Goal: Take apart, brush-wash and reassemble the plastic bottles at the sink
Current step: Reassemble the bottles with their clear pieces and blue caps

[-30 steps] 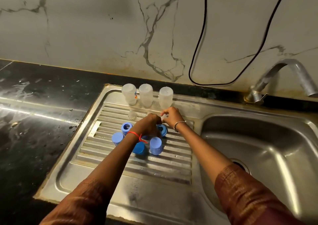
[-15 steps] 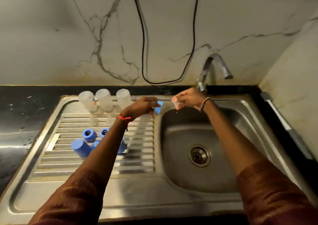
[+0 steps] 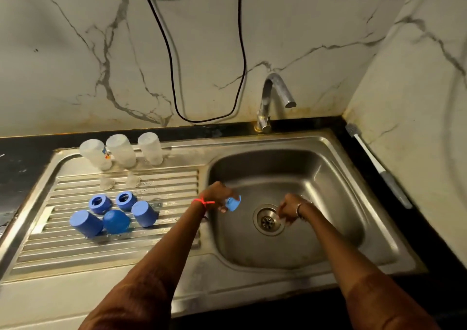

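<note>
**Bottles in pieces, one collar and one clear part in hand**

I have both hands low over the sink basin (image 3: 328,178). My left hand (image 3: 217,195) pinches a blue collar (image 3: 233,203) between thumb and fingertips, just inside the basin's left wall. My right hand (image 3: 290,209) hangs beside the drain (image 3: 269,219), fingers curled onto a small clear piece (image 3: 281,219). It looks like a teat, but blur stops me being sure. The hands are apart and the two parts are not touching.

On the drainboard (image 3: 75,248) three translucent bottles (image 3: 121,150) stand upside down at the back. Two clear teats (image 3: 107,182) sit in front of them, then two more collars (image 3: 100,203) and three blue caps (image 3: 144,213). The tap (image 3: 275,97) runs no water. The bottle brush (image 3: 379,170) lies on the counter to the right, well apart from both hands.

I judge this as the turn from washing to reassembly, or a last shake-off. Next I'd bring the hands together, line the clear piece up under the collar's hole and press it through squarely. Wet plastic could slip toward the drain.
</note>
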